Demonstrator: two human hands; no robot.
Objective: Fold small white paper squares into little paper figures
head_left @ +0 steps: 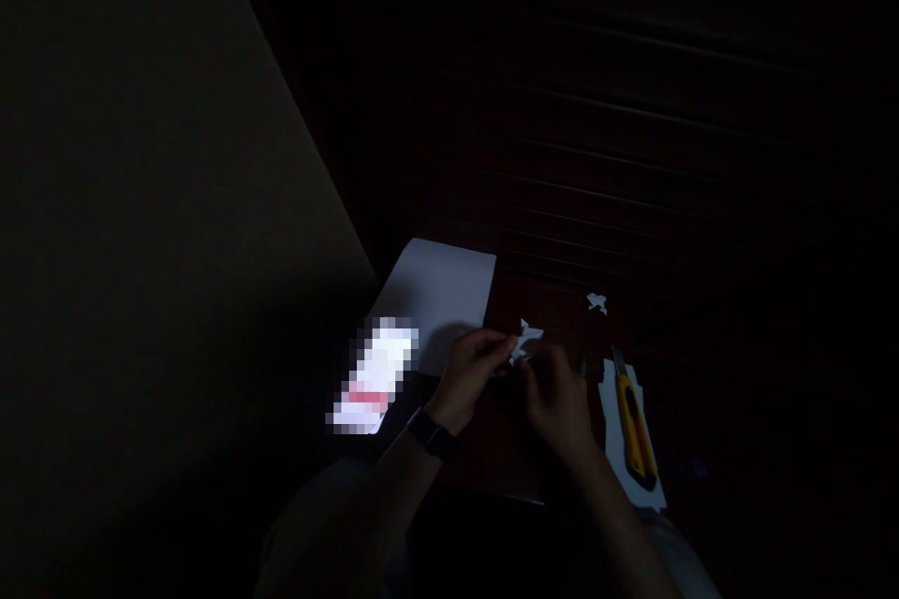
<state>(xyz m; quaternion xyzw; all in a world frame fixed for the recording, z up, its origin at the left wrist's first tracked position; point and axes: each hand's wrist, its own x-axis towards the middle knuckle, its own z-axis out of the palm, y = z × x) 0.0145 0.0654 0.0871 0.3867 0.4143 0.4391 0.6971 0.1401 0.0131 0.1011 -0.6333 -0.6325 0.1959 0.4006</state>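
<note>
Two hands (464, 379) (560, 398) partly hiding folded paper (530, 335), bright screen (375, 374) pixelated, tabletop (498, 449) murky

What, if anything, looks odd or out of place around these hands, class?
The yellow cutter, right of the right hand, lies on white paper with its blade apparently out: odd for a tool neither hand holds. No spill shows.

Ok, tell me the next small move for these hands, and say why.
Probably press a crease into the folded paper with the right hand: the left hand pinches one edge, the right is close beside it, and pointed corners jut out, which suggests loose folds.
</note>
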